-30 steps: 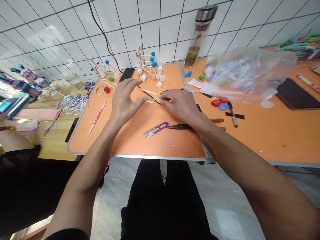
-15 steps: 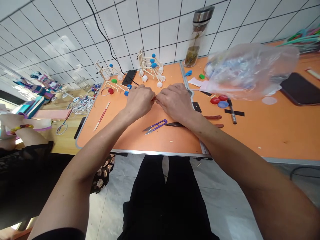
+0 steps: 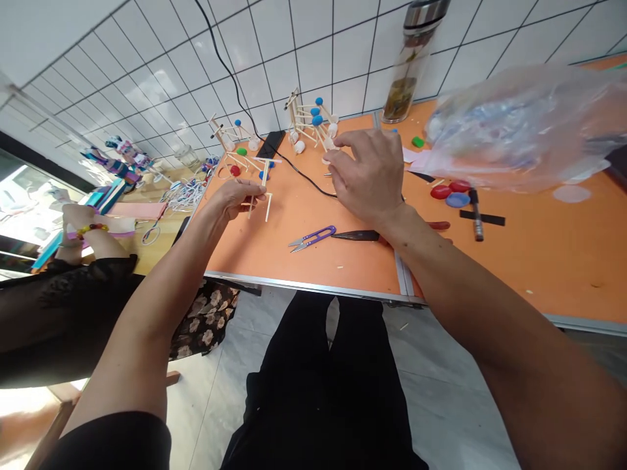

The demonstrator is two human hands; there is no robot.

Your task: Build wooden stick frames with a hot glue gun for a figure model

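Observation:
My left hand (image 3: 234,198) is closed on a small frame of thin wooden sticks (image 3: 262,185), held up over the left part of the orange table (image 3: 337,261). My right hand (image 3: 368,171) hovers over the middle of the table with its fingers loosely spread and nothing in them. Its fingertips reach toward a stick model with blue and white caps (image 3: 312,125) near the wall. A black cable (image 3: 304,179) runs under that hand. Purple thread snips (image 3: 312,237) lie in front of it.
A second stick model (image 3: 234,145) stands at the back left beside a black phone (image 3: 271,144). A glass bottle (image 3: 406,68), a clear plastic bag (image 3: 519,127), red and blue caps (image 3: 449,194) and a dark pen (image 3: 475,213) sit to the right. Another person's arm (image 3: 83,238) rests at the left.
My hands were together on the stick frame; now they have parted. The left carried the frame off to the left, and the right let go and lifted toward the back.

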